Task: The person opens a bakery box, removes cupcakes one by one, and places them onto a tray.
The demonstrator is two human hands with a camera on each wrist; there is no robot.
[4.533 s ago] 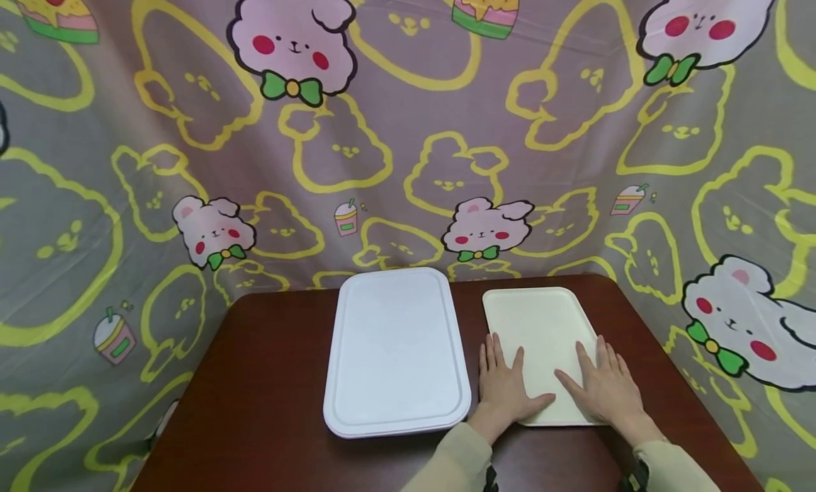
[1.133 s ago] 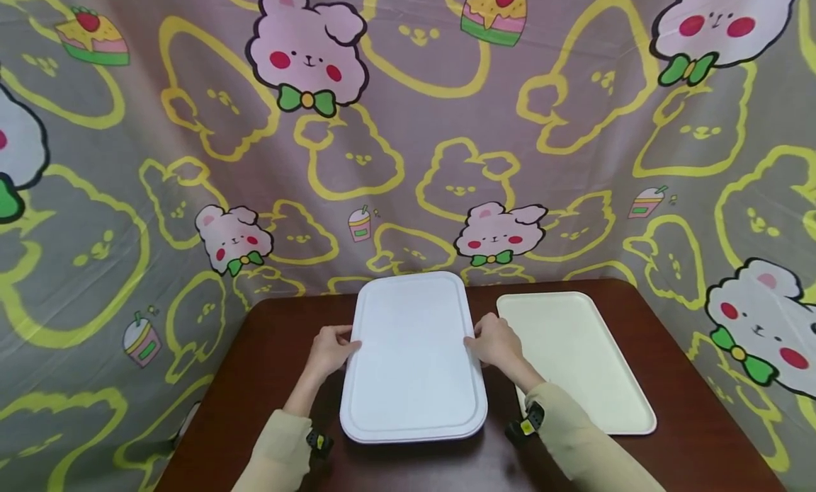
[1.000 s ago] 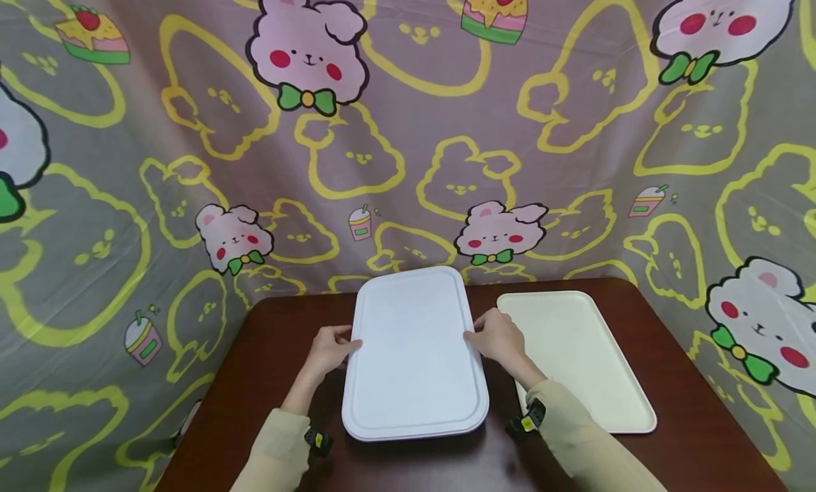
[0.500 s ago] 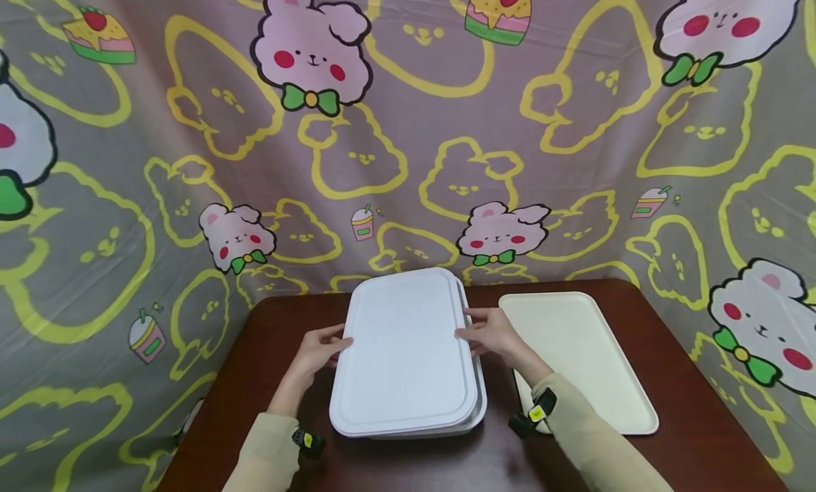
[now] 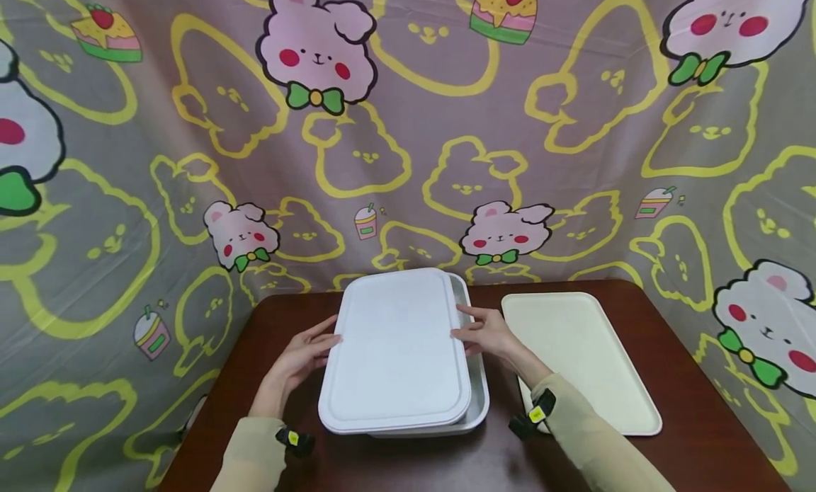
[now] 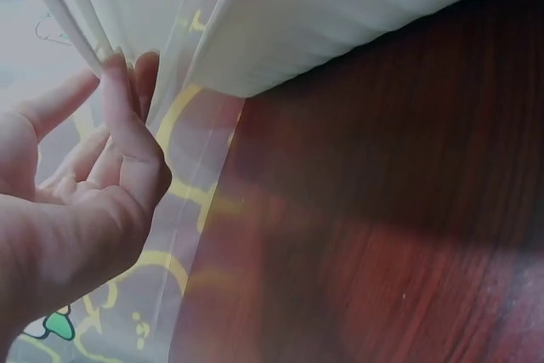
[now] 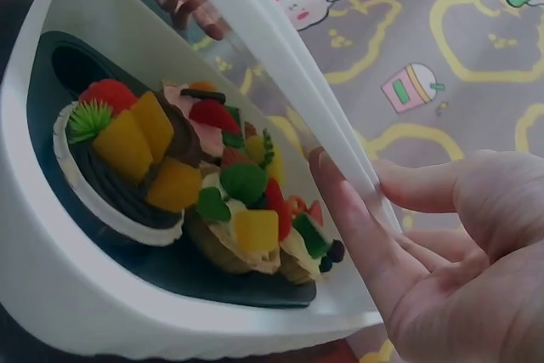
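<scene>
In the head view the flat white rectangular lid [image 5: 394, 350] hides most of the inside of the deep white rectangular box [image 5: 479, 400] and all its fruit-topped tarts [image 7: 242, 183], while the right arm's beige cloth sleeve [image 5: 580, 428], cut off at the bottom edge, covers part of the flat cream rectangular tray [image 5: 583, 357]. The wrist pictures crop the bare left hand [image 6: 93, 218] and bare right hand [image 7: 459, 252], and the small dark round pieces [image 7: 337, 250] by the rightmost tart are too blurred to identify.

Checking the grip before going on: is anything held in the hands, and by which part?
The white, rounded-rectangular, plastic-looking lid: left hand pinches its left edge, right hand its right edge.
</scene>
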